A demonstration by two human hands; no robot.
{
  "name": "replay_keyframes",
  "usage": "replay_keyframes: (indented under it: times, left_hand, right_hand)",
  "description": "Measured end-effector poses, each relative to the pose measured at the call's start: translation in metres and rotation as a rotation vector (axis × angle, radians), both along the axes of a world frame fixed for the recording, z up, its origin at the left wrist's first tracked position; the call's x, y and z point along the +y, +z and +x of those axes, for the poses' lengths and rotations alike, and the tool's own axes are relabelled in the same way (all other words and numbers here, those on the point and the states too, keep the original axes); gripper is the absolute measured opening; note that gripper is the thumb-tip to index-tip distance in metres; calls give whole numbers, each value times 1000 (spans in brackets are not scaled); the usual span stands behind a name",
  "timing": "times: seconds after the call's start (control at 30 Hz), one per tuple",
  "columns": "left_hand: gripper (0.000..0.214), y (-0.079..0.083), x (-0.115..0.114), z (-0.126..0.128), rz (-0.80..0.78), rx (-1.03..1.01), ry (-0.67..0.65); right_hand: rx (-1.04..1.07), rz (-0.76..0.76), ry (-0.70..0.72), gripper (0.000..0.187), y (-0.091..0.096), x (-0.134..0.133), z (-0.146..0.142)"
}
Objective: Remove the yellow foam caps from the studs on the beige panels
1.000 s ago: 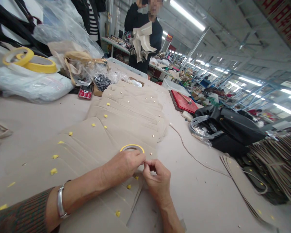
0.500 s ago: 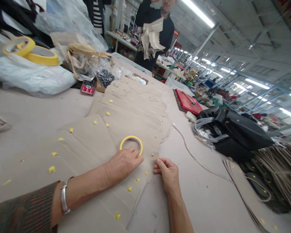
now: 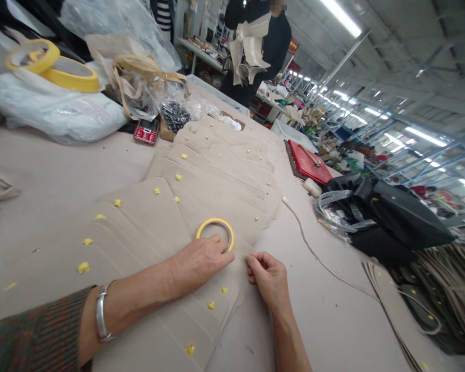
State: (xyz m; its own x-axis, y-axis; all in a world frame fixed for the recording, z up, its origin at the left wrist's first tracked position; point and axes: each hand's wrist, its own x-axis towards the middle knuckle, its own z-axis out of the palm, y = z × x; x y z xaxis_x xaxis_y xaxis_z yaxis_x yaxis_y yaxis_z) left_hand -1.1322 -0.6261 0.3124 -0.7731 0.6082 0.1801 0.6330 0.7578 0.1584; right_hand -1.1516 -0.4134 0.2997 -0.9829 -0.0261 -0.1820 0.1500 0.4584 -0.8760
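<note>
My left hand (image 3: pixel 199 263) rests on a fanned row of beige leather panels (image 3: pixel 170 222), its fingertips on a small yellow tape roll (image 3: pixel 215 231) lying flat there. Just to its right, my right hand (image 3: pixel 268 276) has thumb and fingers pinched together at the edge of a panel; what it pinches is too small to make out. Small yellow tape bits (image 3: pixel 83 267) and metal studs (image 3: pixel 256 219) dot the panels. A silver bracelet (image 3: pixel 101 318) sits on my left wrist.
Bigger yellow tape rolls (image 3: pixel 54 67) lie on plastic bags at the back left, near a red phone (image 3: pixel 146 132). A red box (image 3: pixel 308 163), black bags (image 3: pixel 387 217) and a thin cord (image 3: pixel 313 253) are to the right. A person (image 3: pixel 256 46) holding beige pieces stands beyond the table.
My hands came apart: the left settled onto the tape roll, the right moved right and down onto the panel edge. The camera tilted slightly.
</note>
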Motion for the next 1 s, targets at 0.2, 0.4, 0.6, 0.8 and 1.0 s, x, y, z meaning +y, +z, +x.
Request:
replay_keyframes:
  times: [0.2, 0.4, 0.6, 0.8, 1.0]
  left_hand:
    - [11, 3, 1, 1, -11, -40, -4]
    - [12, 2, 0, 0, -11, -69, 22]
    - [14, -4, -2, 1, 48, -15, 8]
    - [18, -6, -2, 1, 34, -16, 15]
    - [15, -1, -5, 1, 70, 41, 26]
  right_hand:
    - [178, 312, 57, 26, 1, -8, -3]
    - [210, 409, 18, 27, 0, -6, -3]
    - [327, 398, 33, 26, -9, -2, 12]
    - [368, 478, 16, 28, -10, -12, 4]
    - [294, 422, 106, 25, 1, -14, 0]
